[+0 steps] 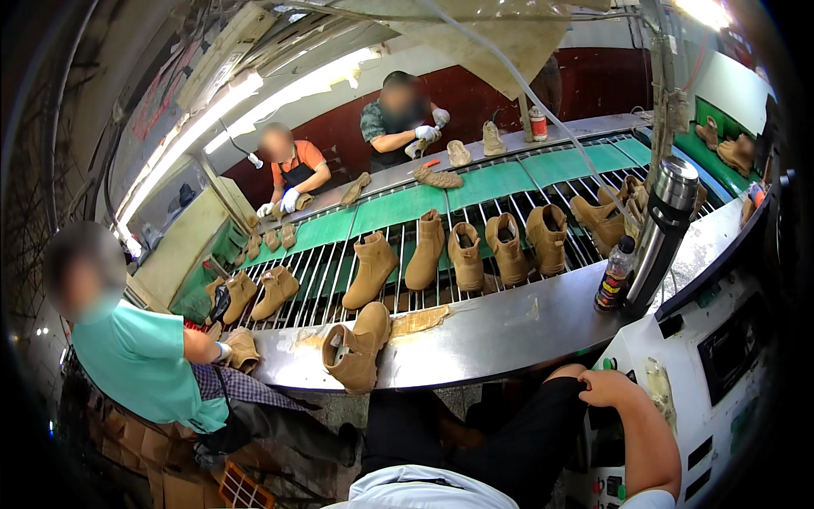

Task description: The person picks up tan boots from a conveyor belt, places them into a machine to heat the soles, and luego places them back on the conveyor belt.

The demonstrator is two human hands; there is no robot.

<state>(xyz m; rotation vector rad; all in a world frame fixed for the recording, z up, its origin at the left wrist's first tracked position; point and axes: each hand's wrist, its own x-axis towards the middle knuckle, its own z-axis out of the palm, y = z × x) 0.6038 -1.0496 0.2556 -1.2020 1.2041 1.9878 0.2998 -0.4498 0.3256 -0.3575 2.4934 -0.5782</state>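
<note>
My right hand [607,387] hangs loosely beside my right knee [565,371], at the edge of a white machine panel [623,348]. Its fingers bend slightly and hold nothing. My left hand is out of sight. In front of my lap, a tan ankle boot [356,348] leans on the metal ledge [475,331] of the conveyor. Beyond the ledge, several more tan boots, such as a tall boot [426,252] and a shorter boot [506,250], stand in a row on the metal rods [326,288].
A steel flask [661,229] and a dark-liquid bottle [612,276] stand on the ledge at right. A green belt [500,185] runs behind the rods. At left, a person in a teal shirt [144,356] handles a boot [243,349]. Two gloved people [301,170] [394,127] work across the line.
</note>
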